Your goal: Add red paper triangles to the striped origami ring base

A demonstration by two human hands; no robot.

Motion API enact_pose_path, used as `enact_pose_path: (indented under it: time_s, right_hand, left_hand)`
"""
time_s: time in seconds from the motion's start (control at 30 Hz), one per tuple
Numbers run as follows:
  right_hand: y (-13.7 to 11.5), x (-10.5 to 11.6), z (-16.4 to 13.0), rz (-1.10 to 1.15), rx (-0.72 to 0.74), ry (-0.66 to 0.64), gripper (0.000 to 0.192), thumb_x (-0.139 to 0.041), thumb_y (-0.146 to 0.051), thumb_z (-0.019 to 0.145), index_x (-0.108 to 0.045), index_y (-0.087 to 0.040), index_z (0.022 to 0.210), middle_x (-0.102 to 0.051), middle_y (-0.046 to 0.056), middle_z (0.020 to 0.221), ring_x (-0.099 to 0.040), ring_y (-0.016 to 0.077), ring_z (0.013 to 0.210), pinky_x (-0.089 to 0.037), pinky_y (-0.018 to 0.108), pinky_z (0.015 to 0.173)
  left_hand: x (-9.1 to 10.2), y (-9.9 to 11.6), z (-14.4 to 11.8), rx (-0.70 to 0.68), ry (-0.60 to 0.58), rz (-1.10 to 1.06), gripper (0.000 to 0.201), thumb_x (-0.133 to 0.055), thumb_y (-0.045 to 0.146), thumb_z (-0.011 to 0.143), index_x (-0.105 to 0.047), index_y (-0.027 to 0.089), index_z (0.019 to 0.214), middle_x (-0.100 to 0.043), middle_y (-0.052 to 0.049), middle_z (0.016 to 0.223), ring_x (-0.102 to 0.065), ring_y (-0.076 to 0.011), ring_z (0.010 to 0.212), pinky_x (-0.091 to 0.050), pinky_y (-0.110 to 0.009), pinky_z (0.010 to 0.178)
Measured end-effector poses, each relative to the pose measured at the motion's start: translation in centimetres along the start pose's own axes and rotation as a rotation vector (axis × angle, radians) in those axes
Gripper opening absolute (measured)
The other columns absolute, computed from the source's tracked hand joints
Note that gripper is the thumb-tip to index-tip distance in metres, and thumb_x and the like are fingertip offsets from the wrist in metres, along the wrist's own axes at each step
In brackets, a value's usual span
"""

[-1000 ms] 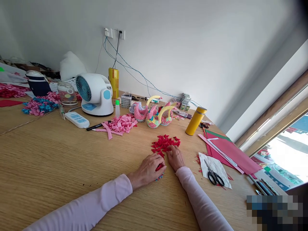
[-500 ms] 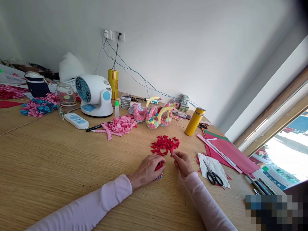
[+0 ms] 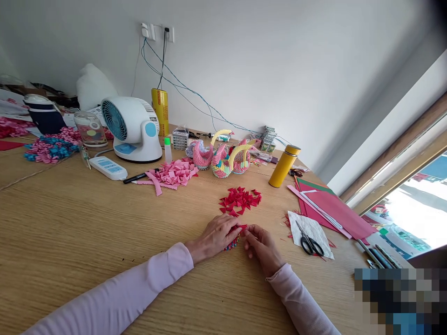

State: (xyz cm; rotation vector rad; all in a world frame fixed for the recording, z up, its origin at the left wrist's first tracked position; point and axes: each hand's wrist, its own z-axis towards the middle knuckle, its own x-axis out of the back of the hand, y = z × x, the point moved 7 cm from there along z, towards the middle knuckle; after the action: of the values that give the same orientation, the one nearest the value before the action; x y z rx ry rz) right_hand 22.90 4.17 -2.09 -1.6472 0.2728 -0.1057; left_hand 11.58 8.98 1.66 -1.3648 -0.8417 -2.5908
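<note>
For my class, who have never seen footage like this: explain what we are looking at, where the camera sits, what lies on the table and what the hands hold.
There is no machine here. A camera worn on a person's head looks down at their own two hands on a wooden table. The left hand rests over a small multicoloured paper model, mostly hidden beneath it. The right hand pinches a red folded piece against that model. Just beyond lies a pile of red folded triangles. Further back stand finished paper swans, pink paper pieces, a white fan and a yellow flask. Scissors lie on white paper to the right.
</note>
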Motion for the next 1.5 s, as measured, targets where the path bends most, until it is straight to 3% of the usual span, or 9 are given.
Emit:
enact_pose_path:
  time_s: [0.1,0.37,0.6,0.73,0.9,1.03,1.2,1.37,1.5]
  right_hand:
    - [-0.7,0.3,-0.2,0.09,0.014,0.06,0.043,-0.08,-0.047,0.058,-0.063,-0.015,0.08,-0.062,-0.001,0.07,-0.056,0.0086,0.051,-0.045,0.017,0.035]
    - [1.3,-0.8,0.2,0.384,-0.161,0.082,0.036,-0.086,-0.035,0.053,-0.068,-0.012,0.073,-0.062,-0.001,0.06,-0.057,0.0074,0.05,-0.051,0.014,0.04]
    - [0.8,-0.6,0.0,0.414,-0.141,0.164,0.035,-0.088,-0.03,0.048,-0.07,-0.012,0.073,-0.066,0.0,0.062,-0.057,0.0073,0.049,-0.05,0.014,0.038]
    - [0.8,0.0,0.2,0.415,-0.15,0.106,0.035,-0.087,-0.027,0.053,-0.073,-0.013,0.081,-0.066,-0.001,0.065,-0.056,0.0057,0.049,-0.047,0.012,0.036]
    - [0.8,0.4,0.3,0.355,-0.114,0.078,0.035,-0.085,-0.027,0.056,-0.073,-0.014,0.086,-0.069,0.001,0.07,-0.061,0.0084,0.056,-0.047,0.012,0.038]
    - [1.2,0.4,0.2,0.383,-0.119,0.142,0.036,-0.086,-0.028,0.054,-0.072,-0.015,0.085,-0.071,0.002,0.072,-0.065,0.0114,0.063,-0.051,0.015,0.044]
    - [1.7,-0.6,-0.2,0.473,-0.169,0.208,0.036,-0.09,-0.029,0.045,-0.072,-0.012,0.071,-0.071,0.003,0.066,-0.063,0.0097,0.057,-0.054,0.015,0.046]
    - [1.0,-1.5,-0.7,0.475,-0.133,0.264,0.04,-0.09,-0.031,0.041,-0.073,-0.012,0.072,-0.072,0.003,0.067,-0.063,0.0098,0.054,-0.053,0.016,0.045]
    - [0.5,-0.6,-0.9,0.475,-0.113,0.364,0.036,-0.088,-0.027,0.047,-0.072,-0.014,0.076,-0.072,0.003,0.07,-0.064,0.0121,0.058,-0.047,0.014,0.037]
  left_hand:
    - [0.1,0.0,0.0,0.003,0.004,-0.012,0.016,-0.044,0.026,0.094,-0.058,0.018,0.092,-0.064,-0.003,0.093,-0.057,-0.017,0.089,-0.045,-0.029,0.082]
    - [0.0,0.1,-0.3,-0.022,0.008,-0.051,0.009,-0.048,0.021,0.091,-0.056,0.018,0.09,-0.063,-0.004,0.093,-0.057,-0.0177,0.09,-0.045,-0.029,0.082]
    - [0.0,0.0,-0.4,0.009,0.007,-0.088,0.013,-0.05,0.028,0.091,-0.056,0.019,0.098,-0.063,-0.005,0.098,-0.058,-0.0188,0.093,-0.046,-0.031,0.084]
    - [0.3,0.0,-0.4,0.028,0.023,-0.086,0.026,-0.051,0.032,0.091,-0.052,0.02,0.115,-0.062,-0.006,0.112,-0.056,-0.02,0.105,-0.044,-0.033,0.092]
    - [0.2,0.3,-0.1,-0.007,-0.012,-0.066,0.018,-0.042,0.027,0.095,-0.058,0.019,0.095,-0.064,-0.005,0.096,-0.058,-0.0177,0.092,-0.046,-0.031,0.086]
    - [0.3,0.4,-0.2,-0.01,0.014,-0.063,0.015,-0.043,0.024,0.093,-0.056,0.018,0.089,-0.062,-0.004,0.09,-0.057,-0.0173,0.087,-0.046,-0.029,0.081]
    - [0.3,0.5,-0.3,-0.019,0.017,-0.058,0.012,-0.044,0.02,0.092,-0.055,0.018,0.089,-0.062,-0.005,0.092,-0.057,-0.0178,0.088,-0.046,-0.03,0.082]
    - [0.3,0.6,-0.4,-0.035,0.012,-0.087,0.009,-0.045,0.018,0.091,-0.054,0.018,0.091,-0.061,-0.005,0.094,-0.057,-0.0183,0.091,-0.046,-0.031,0.084]
    - [0.5,0.4,-0.5,0.006,0.031,-0.129,0.012,-0.051,0.029,0.091,-0.053,0.019,0.099,-0.062,-0.004,0.096,-0.058,-0.0181,0.091,-0.046,-0.03,0.082]
